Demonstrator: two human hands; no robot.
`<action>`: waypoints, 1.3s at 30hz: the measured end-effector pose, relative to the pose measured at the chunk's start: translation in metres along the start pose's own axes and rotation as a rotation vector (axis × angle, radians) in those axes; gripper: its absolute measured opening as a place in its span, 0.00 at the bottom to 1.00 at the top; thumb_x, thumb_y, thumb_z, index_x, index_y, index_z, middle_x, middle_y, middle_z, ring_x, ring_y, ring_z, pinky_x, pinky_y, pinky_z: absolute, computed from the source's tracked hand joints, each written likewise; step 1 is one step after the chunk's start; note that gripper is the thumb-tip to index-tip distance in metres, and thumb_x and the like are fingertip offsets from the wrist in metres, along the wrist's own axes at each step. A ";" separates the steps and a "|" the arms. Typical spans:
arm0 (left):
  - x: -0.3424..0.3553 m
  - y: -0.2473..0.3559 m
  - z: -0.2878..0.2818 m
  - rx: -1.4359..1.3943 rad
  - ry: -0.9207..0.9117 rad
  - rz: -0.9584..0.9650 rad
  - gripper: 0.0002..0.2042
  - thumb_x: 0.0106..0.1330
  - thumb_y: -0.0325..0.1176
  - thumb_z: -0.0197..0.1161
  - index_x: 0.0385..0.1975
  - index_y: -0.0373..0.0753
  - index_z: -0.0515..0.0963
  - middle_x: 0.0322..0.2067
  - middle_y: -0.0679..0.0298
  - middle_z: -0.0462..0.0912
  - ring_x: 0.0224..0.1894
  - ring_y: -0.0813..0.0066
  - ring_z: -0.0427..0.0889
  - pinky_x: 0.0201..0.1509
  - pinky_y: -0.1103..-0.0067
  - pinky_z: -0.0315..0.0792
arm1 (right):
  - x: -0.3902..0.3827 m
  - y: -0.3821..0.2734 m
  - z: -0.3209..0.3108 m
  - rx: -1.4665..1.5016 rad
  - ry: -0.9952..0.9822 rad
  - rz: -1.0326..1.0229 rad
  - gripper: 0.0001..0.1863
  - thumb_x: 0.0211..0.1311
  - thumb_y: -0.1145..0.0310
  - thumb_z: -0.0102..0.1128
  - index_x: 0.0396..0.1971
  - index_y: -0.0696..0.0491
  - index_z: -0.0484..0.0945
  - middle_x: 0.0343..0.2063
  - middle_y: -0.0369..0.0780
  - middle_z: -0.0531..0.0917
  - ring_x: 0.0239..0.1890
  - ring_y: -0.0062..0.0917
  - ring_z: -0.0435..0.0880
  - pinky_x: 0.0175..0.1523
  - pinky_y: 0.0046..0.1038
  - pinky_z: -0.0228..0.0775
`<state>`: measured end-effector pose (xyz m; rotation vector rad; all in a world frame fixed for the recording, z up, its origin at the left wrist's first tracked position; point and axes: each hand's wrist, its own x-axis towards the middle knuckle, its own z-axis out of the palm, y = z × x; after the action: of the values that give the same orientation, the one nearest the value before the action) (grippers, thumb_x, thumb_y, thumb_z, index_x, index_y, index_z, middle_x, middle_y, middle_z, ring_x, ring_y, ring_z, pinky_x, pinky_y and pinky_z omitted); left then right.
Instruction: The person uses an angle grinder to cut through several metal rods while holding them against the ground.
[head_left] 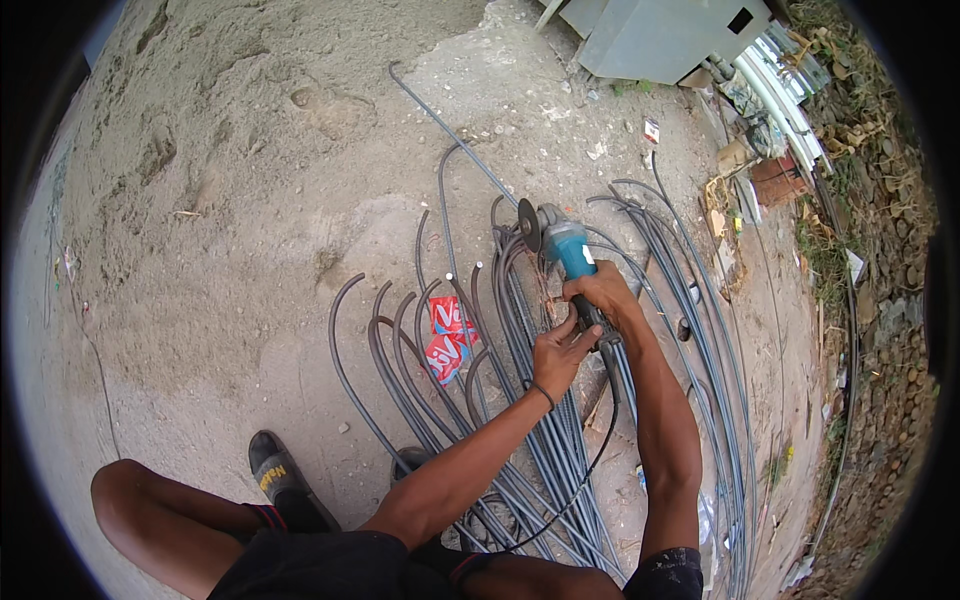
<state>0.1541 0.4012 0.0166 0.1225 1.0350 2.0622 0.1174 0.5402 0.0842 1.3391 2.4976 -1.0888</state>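
Gripping teal angle grinder [565, 248] — right hand [603, 292] clamped on body, left hand [560, 352] closed on rear handle — disc over bent grey rebar [520, 300].

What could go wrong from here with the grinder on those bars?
Both bare hands, left hand and right hand, grip the teal angle grinder close to its dark cutting disc; a slip might cut fingers. The black power cord loops across the grey bent steel bars and might snag.
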 end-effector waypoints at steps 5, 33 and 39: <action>0.001 -0.002 0.001 -0.022 -0.009 0.001 0.28 0.66 0.33 0.69 0.65 0.31 0.68 0.29 0.76 0.78 0.28 0.92 0.68 0.29 0.88 0.65 | 0.002 0.003 0.001 0.014 0.005 0.002 0.20 0.27 0.64 0.71 0.23 0.62 0.81 0.26 0.47 0.84 0.28 0.35 0.83 0.36 0.33 0.73; 0.003 -0.003 -0.001 -0.026 -0.049 -0.015 0.27 0.68 0.33 0.68 0.65 0.33 0.69 0.35 0.74 0.81 0.34 0.91 0.72 0.35 0.88 0.69 | 0.009 0.006 0.003 0.006 -0.002 0.003 0.19 0.27 0.64 0.71 0.23 0.62 0.81 0.25 0.46 0.84 0.28 0.35 0.83 0.34 0.32 0.72; 0.004 -0.004 -0.001 -0.059 -0.037 -0.003 0.27 0.68 0.33 0.67 0.64 0.32 0.69 0.37 0.74 0.81 0.36 0.91 0.73 0.38 0.88 0.71 | 0.006 0.002 0.001 0.005 -0.012 0.021 0.20 0.28 0.65 0.71 0.23 0.62 0.81 0.25 0.46 0.84 0.27 0.33 0.83 0.34 0.32 0.72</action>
<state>0.1537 0.4049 0.0119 0.1290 0.9508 2.0782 0.1151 0.5439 0.0803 1.3530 2.4684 -1.0963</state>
